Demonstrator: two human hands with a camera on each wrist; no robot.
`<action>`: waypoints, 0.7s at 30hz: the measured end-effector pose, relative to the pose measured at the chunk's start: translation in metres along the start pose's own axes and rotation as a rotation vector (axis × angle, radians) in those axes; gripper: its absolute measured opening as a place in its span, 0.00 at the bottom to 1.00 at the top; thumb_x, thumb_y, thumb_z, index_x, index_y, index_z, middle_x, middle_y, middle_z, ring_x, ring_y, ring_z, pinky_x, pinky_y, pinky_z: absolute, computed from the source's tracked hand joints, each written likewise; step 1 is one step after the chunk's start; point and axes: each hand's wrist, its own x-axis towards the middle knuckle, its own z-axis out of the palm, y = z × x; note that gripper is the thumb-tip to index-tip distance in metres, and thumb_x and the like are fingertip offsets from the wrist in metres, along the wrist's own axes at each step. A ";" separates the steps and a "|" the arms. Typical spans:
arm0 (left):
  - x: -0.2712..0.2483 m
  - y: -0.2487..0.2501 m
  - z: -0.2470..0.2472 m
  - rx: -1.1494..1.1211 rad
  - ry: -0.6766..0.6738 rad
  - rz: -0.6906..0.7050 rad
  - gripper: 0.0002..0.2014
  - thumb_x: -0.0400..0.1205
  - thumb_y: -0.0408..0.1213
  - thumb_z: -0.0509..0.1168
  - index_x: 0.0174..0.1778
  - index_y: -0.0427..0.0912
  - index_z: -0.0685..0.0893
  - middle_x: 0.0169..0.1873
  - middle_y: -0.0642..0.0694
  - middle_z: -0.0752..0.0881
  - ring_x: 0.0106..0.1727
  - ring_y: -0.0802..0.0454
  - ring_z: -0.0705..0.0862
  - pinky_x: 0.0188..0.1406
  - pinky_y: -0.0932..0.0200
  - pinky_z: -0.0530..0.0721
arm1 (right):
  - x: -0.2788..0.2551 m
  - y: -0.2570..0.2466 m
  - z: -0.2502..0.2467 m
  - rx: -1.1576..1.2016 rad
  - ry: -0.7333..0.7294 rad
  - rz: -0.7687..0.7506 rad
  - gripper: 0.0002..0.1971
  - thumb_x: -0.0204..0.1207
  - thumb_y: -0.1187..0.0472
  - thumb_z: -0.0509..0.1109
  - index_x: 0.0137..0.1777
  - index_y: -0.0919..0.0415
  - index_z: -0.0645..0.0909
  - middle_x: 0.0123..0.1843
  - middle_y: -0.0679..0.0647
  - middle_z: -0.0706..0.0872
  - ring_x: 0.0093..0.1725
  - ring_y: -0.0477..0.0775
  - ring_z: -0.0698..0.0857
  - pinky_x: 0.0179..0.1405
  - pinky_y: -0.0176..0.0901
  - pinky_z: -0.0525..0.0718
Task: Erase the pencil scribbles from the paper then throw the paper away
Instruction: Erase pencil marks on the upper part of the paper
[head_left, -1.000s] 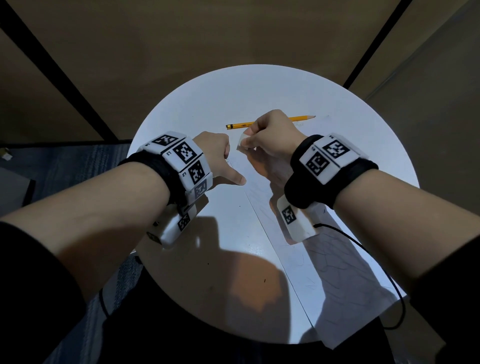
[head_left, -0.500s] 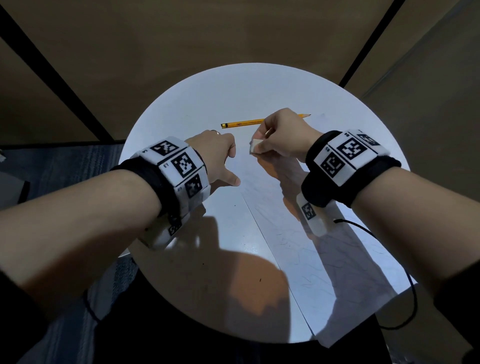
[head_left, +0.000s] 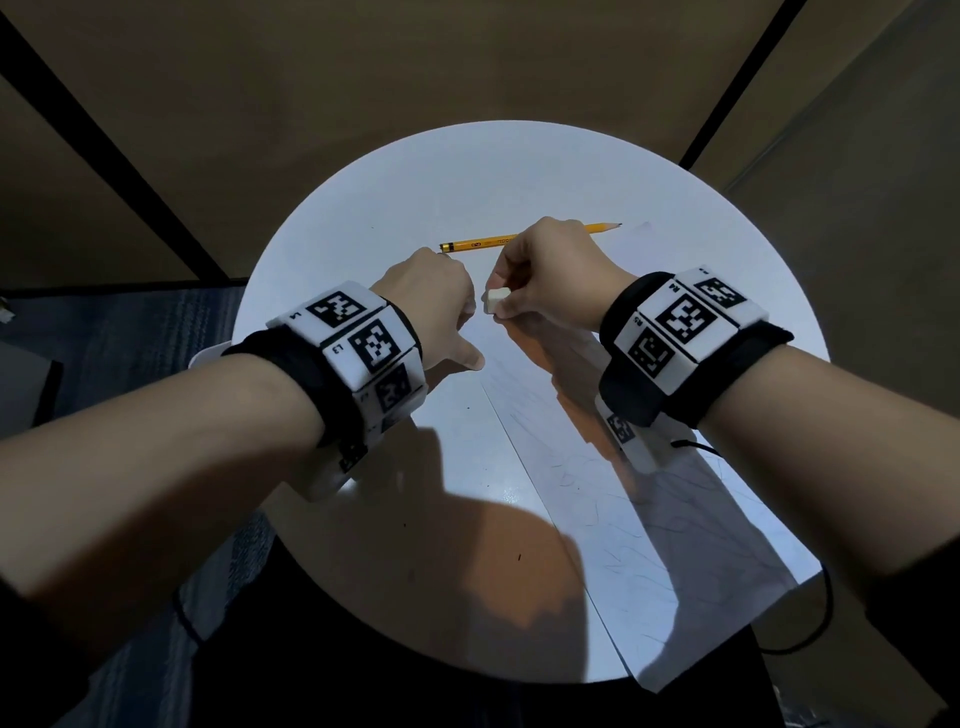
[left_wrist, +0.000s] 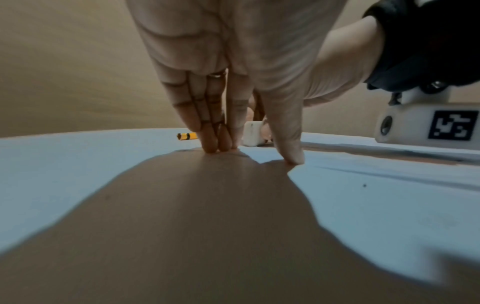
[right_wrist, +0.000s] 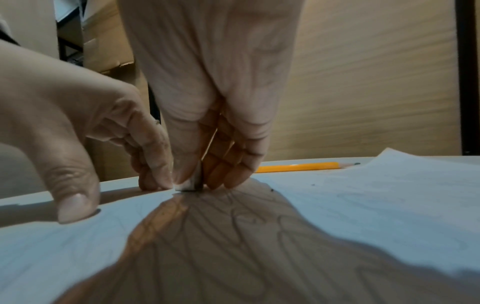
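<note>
A white sheet of paper (head_left: 623, 519) with faint pencil scribbles (right_wrist: 259, 236) lies slantwise on the round white table (head_left: 363, 218). My right hand (head_left: 501, 312) pinches a small white eraser (head_left: 492, 300) between thumb and fingers, its lower edge down on the paper's far left corner (right_wrist: 188, 186). My left hand (head_left: 470, 332) stands right beside it. Its fingertips (left_wrist: 218, 146) touch the table and its thumb (left_wrist: 291, 156) presses on the paper's left edge (right_wrist: 75, 205). The left hand holds nothing.
A yellow pencil (head_left: 483, 243) lies on the table just beyond both hands, tip pointing right (right_wrist: 298, 167). The paper's near corner overhangs the table's front right edge (head_left: 654, 680). A black cable (head_left: 810, 623) hangs at the right. Brown floor and blue carpet surround the table.
My right hand slid the eraser a little to the right, then back left toward the left hand. The left hand has stayed pressing beside the paper's edge.
</note>
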 end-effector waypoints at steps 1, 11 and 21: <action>0.001 0.002 0.000 0.014 -0.004 -0.009 0.21 0.71 0.53 0.75 0.28 0.43 0.72 0.35 0.47 0.75 0.39 0.51 0.73 0.37 0.56 0.71 | -0.001 0.000 0.000 -0.021 0.000 -0.008 0.08 0.67 0.65 0.79 0.46 0.65 0.87 0.43 0.56 0.90 0.38 0.45 0.83 0.35 0.22 0.75; -0.004 0.000 0.006 0.061 0.006 0.039 0.29 0.70 0.59 0.73 0.58 0.40 0.84 0.60 0.46 0.77 0.61 0.48 0.77 0.54 0.54 0.77 | -0.004 -0.008 0.003 -0.144 0.041 -0.096 0.07 0.72 0.64 0.74 0.48 0.65 0.89 0.47 0.58 0.91 0.49 0.53 0.87 0.55 0.40 0.81; -0.003 -0.002 0.004 0.159 -0.050 0.064 0.23 0.71 0.63 0.69 0.42 0.44 0.82 0.50 0.49 0.73 0.56 0.50 0.77 0.47 0.57 0.66 | -0.015 -0.010 0.003 -0.196 -0.055 -0.157 0.05 0.72 0.70 0.71 0.44 0.68 0.88 0.45 0.58 0.91 0.48 0.53 0.86 0.40 0.31 0.77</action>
